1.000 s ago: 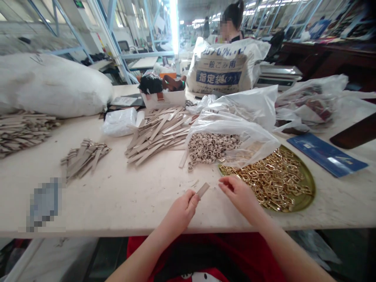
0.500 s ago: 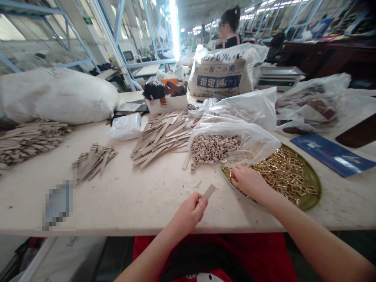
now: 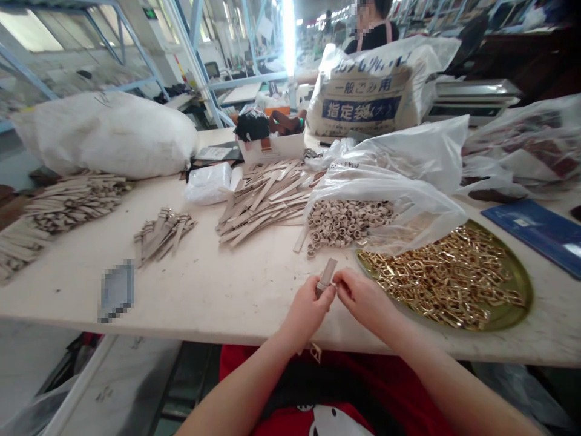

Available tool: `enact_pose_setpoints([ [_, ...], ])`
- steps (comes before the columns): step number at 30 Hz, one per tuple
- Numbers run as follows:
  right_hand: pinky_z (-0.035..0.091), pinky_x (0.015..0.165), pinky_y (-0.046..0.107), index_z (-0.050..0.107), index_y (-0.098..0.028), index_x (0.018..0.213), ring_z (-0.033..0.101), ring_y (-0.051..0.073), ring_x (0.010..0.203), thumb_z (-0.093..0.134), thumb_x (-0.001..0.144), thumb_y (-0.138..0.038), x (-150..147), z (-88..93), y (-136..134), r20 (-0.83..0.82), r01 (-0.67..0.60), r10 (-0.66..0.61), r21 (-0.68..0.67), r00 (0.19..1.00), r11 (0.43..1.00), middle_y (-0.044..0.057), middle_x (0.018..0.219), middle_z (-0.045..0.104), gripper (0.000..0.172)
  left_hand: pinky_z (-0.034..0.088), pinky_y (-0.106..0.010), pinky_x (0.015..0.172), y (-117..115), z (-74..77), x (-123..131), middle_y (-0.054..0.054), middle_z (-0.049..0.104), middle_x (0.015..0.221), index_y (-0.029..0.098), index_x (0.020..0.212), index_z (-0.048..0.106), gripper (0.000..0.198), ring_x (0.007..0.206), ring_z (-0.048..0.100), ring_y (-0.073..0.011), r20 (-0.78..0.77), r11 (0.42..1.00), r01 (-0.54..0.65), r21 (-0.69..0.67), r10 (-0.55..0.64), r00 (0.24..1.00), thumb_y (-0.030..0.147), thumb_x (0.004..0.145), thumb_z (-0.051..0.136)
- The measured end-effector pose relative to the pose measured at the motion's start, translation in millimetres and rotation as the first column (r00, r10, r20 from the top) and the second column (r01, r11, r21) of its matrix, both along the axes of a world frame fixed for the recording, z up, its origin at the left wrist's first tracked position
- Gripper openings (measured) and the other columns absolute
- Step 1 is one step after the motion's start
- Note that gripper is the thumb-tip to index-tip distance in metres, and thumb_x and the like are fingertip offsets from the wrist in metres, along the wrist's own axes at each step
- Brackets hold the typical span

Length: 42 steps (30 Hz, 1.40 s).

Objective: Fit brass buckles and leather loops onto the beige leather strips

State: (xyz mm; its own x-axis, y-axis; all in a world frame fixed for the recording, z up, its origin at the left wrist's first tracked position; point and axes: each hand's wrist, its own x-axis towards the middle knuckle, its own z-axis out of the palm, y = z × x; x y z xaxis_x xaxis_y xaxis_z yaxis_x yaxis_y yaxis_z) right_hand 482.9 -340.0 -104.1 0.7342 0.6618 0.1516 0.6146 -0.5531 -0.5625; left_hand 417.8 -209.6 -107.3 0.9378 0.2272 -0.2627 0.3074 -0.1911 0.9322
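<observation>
My left hand is closed around a flat beige strap, whose squared end sticks up past the thumb. A gold buckle hangs below that hand at the table's front edge. Close beside the strap, my right hand has its fingertips pinched together; anything between them is too small to make out. To the right stands a round tray heaped with gold buckles. Small beige strap loops spill from the mouth of a clear plastic bag just beyond my hands.
Loose beige straps lie in a pile mid-table, with a smaller bunch and a large stack further left. A blue folder lies at right. Big white sacks and a printed bag stand behind; a person is beyond.
My right hand has left the buckle tray and moved left, up to the strap in my left hand. The view has shifted, and a hanging buckle now shows below my left hand.
</observation>
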Motion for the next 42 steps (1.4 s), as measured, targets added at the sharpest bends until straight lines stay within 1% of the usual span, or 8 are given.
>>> enact_pose_setpoints([
  [6,0.043,0.065,0.027,0.053,-0.019,0.086,0.055,0.016,0.069,0.042,0.080,-0.022,-8,-33.1,-29,-0.067,0.221,-0.213,0.140,0.975,0.965,0.003,0.077,0.059,0.012,0.025,-0.017,0.041,11,-16.8,4,0.009,0.038,0.050,0.019,0.073,0.036,0.024,0.038,0.031,-0.0043,-0.051,0.956,-0.070,-0.285,0.058,0.997,0.040,0.081,0.044],
  [11,0.043,0.068,0.030,0.054,-0.018,0.090,0.057,0.018,0.072,0.045,0.080,-0.025,17,-33.9,-58,0.007,0.348,-0.348,0.002,0.937,0.937,0.005,0.084,0.060,0.016,0.022,-0.016,0.039,15,-17.8,-1,0.009,0.039,0.051,0.019,0.076,0.038,0.025,0.038,0.029,-0.0031,-0.059,0.921,-0.051,-0.386,0.030,0.998,0.042,0.080,0.046],
  [21,0.039,0.066,0.029,0.058,-0.017,0.089,0.057,0.021,0.078,0.043,0.084,-0.022,62,-17.5,-42,0.350,0.275,-0.124,-0.422,0.928,0.864,0.008,0.088,0.061,0.017,0.022,-0.016,0.040,15,-18.3,-4,0.008,0.039,0.052,0.018,0.076,0.038,0.026,0.039,0.029,-0.0026,-0.042,0.924,-0.038,-0.381,0.023,0.999,0.043,0.080,0.047],
  [31,0.034,0.059,0.028,0.060,-0.018,0.077,0.057,0.020,0.076,0.044,0.079,-0.022,90,-16.0,-23,0.264,0.200,-0.062,-0.536,0.963,0.820,0.008,0.085,0.060,0.016,0.020,-0.015,0.038,16,-21.4,-7,0.008,0.038,0.053,0.018,0.076,0.038,0.024,0.038,0.029,-0.0025,-0.030,0.919,-0.030,-0.394,0.020,0.999,0.041,0.081,0.046],
  [34,0.036,0.064,0.028,0.058,-0.017,0.074,0.056,0.018,0.075,0.044,0.077,-0.018,90,-13.9,-26,0.255,0.186,-0.066,-0.484,0.965,0.855,0.008,0.083,0.059,0.014,0.021,-0.016,0.038,17,-22.0,-8,0.008,0.039,0.052,0.019,0.078,0.038,0.023,0.038,0.029,-0.0027,-0.026,0.921,-0.027,-0.388,0.018,0.999,0.040,0.081,0.045],
  [37,0.037,0.068,0.029,0.055,-0.017,0.071,0.054,0.018,0.074,0.046,0.074,-0.018,80,-7.9,-33,0.159,0.166,-0.123,-0.297,0.980,0.940,0.006,0.080,0.058,0.010,0.024,-0.016,0.039,17,-19.2,-9,0.008,0.039,0.051,0.018,0.077,0.039,0.022,0.038,0.031,-0.0031,-0.033,0.937,-0.023,-0.348,0.013,0.999,0.039,0.081,0.045],
  [40,0.039,0.062,0.028,0.051,-0.018,0.072,0.052,0.015,0.064,0.048,0.075,-0.030,56,0.7,-35,-0.244,0.186,-0.183,-0.010,0.952,0.982,0.002,0.069,0.056,0.012,0.026,-0.016,0.039,14,-11.5,-9,0.008,0.039,0.050,0.018,0.077,0.042,0.021,0.039,0.032,-0.0038,-0.038,0.958,-0.010,-0.286,0.000,0.999,0.038,0.080,0.047],
  [42,0.040,0.060,0.027,0.051,-0.018,0.074,0.051,0.013,0.061,0.049,0.076,-0.040,37,5.9,-31,-0.560,0.232,-0.106,0.159,0.822,0.960,0.001,0.067,0.057,0.022,0.028,-0.016,0.039,11,-4.6,-7,0.008,0.040,0.051,0.017,0.080,0.044,0.022,0.039,0.033,-0.0041,-0.018,0.960,0.007,-0.280,-0.013,1.000,0.039,0.079,0.048],
])
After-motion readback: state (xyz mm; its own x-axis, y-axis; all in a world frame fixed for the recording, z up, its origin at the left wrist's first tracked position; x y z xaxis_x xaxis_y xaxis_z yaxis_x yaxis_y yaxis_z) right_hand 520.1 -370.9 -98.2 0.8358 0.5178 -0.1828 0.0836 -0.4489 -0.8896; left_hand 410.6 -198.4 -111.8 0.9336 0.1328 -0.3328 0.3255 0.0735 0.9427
